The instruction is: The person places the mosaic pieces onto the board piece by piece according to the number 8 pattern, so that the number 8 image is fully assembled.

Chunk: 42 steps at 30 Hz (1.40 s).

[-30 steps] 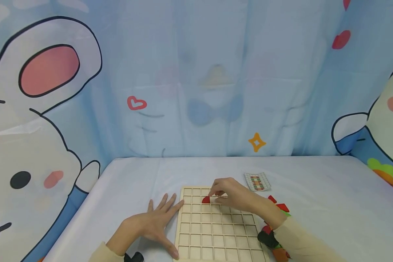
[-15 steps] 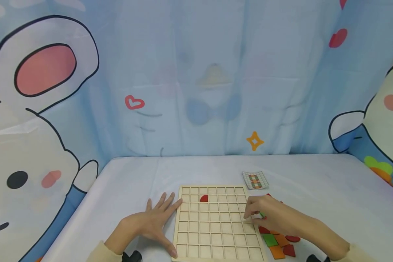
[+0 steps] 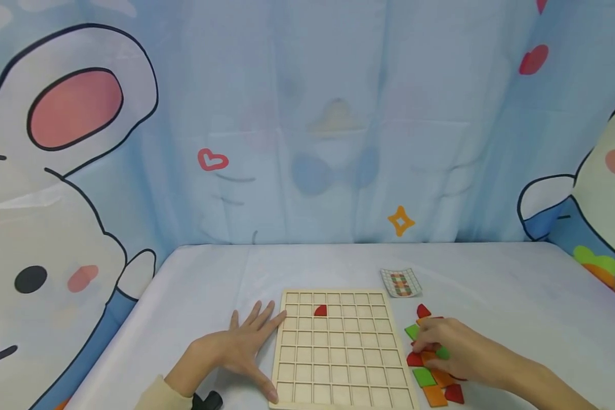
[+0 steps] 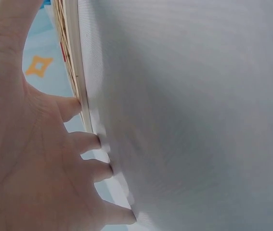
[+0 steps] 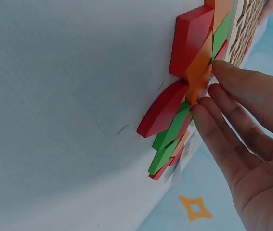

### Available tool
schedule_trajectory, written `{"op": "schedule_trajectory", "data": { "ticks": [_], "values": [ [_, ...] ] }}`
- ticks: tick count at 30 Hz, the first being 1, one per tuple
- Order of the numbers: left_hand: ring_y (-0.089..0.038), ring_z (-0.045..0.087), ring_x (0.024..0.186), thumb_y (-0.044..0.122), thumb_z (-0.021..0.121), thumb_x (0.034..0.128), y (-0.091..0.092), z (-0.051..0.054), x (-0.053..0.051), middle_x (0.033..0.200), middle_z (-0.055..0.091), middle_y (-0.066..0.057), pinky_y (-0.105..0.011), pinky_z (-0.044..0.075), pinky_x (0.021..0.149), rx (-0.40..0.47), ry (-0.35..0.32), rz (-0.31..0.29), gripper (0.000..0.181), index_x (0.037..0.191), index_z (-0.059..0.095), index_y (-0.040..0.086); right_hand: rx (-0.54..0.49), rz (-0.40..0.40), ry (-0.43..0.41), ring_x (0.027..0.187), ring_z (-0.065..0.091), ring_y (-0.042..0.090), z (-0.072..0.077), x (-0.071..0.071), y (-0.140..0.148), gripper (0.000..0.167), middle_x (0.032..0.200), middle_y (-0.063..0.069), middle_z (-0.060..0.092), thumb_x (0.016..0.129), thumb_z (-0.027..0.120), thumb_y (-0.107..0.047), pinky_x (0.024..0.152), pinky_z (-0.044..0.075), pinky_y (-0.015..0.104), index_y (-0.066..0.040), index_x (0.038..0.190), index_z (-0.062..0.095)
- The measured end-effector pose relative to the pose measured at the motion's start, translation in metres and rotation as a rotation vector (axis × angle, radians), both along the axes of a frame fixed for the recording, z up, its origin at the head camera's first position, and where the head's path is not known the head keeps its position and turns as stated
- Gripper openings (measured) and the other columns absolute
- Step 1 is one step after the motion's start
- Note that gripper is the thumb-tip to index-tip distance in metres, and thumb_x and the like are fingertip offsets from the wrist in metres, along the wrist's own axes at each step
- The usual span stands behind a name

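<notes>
A wooden grid board lies on the table, with a red quarter-circle tile in one cell of its second row from the back. Spread along the board's left edge, my left hand touches the frame with its thumb and index finger; the left wrist view shows those fingers straight. To the board's right, my right hand reaches over a loose pile of red, orange and green tiles. In the right wrist view its fingertips stand over an orange tile, thumb and fingers apart. Part of the pile is hidden beneath that hand.
A small card with a coloured grid pattern lies behind the board's right corner. White cloth covers the table. A printed blue curtain hangs behind the far edge.
My right hand has let go of the red quarter-circle tile in its cell and moved right, off the board, to the tile pile. The left hand has stayed at the board's edge.
</notes>
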<state>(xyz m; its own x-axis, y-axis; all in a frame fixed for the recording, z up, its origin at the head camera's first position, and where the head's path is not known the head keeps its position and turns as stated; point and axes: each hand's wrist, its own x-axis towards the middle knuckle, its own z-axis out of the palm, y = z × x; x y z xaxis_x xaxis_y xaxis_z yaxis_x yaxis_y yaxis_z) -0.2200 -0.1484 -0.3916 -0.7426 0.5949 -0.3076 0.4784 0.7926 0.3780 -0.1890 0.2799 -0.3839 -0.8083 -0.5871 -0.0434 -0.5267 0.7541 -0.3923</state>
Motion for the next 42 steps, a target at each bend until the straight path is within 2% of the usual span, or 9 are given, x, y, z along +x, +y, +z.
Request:
{"op": "schedule_trajectory", "data": {
  "ticks": [7,10,13,21,33,42],
  "values": [
    [-0.040,-0.007,0.160,0.056,0.093,0.0721,0.001,-0.001,0.000,0.175,-0.004,-0.017,-0.077,-0.002,0.117,-0.008,0.000,0.006,0.135,0.170,0.007,0.022,-0.044,-0.067,-0.087,0.084,0.057,0.008,0.000,0.000,0.002,0.024,0.101,-0.008,0.068,0.080,0.090,-0.007,0.080,0.061,0.032,-0.014,0.101,0.082],
    [-0.040,-0.008,0.160,0.056,0.093,0.0720,0.001,-0.001,0.000,0.175,-0.005,-0.016,-0.077,-0.002,0.118,-0.009,-0.006,0.010,0.135,0.170,0.007,0.022,-0.087,-0.065,-0.110,0.079,0.055,0.004,0.000,-0.001,0.004,0.024,0.096,-0.009,0.066,0.080,0.089,-0.004,0.075,0.058,0.024,-0.013,0.100,0.081],
    [-0.039,-0.008,0.160,0.056,0.093,0.0719,0.000,-0.001,0.000,0.175,-0.005,-0.016,-0.077,-0.002,0.118,-0.014,-0.009,0.014,0.135,0.170,0.007,0.022,-0.105,-0.064,-0.124,0.077,0.054,0.003,0.000,-0.003,0.003,0.023,0.092,-0.011,0.065,0.080,0.089,-0.002,0.072,0.056,0.022,-0.012,0.099,0.080],
    [-0.039,-0.007,0.160,0.057,0.093,0.0718,0.000,0.001,0.001,0.175,-0.004,-0.016,-0.077,-0.001,0.118,-0.033,-0.002,0.020,0.135,0.170,0.007,0.021,-0.091,-0.070,-0.111,0.077,0.053,0.003,0.001,-0.002,-0.001,0.023,0.091,-0.010,0.064,0.080,0.088,-0.001,0.072,0.055,0.022,-0.010,0.099,0.079],
    [-0.041,-0.007,0.160,0.055,0.093,0.0721,0.001,0.001,0.000,0.175,-0.004,-0.017,-0.077,-0.001,0.117,-0.014,-0.005,0.010,0.135,0.170,0.007,0.021,-0.071,-0.169,-0.112,0.074,0.051,0.006,0.000,0.001,-0.006,0.025,0.086,-0.010,0.064,0.078,0.089,0.001,0.069,0.054,0.022,-0.009,0.098,0.079],
    [-0.041,-0.006,0.160,0.056,0.093,0.0725,0.002,0.003,0.003,0.175,-0.004,-0.017,-0.077,0.000,0.118,-0.036,0.002,0.009,0.135,0.170,0.006,0.021,-0.076,-0.148,-0.095,0.074,0.051,0.005,-0.001,0.003,-0.003,0.025,0.087,-0.010,0.065,0.078,0.089,0.000,0.069,0.054,0.022,-0.008,0.100,0.080]
  ]
}}
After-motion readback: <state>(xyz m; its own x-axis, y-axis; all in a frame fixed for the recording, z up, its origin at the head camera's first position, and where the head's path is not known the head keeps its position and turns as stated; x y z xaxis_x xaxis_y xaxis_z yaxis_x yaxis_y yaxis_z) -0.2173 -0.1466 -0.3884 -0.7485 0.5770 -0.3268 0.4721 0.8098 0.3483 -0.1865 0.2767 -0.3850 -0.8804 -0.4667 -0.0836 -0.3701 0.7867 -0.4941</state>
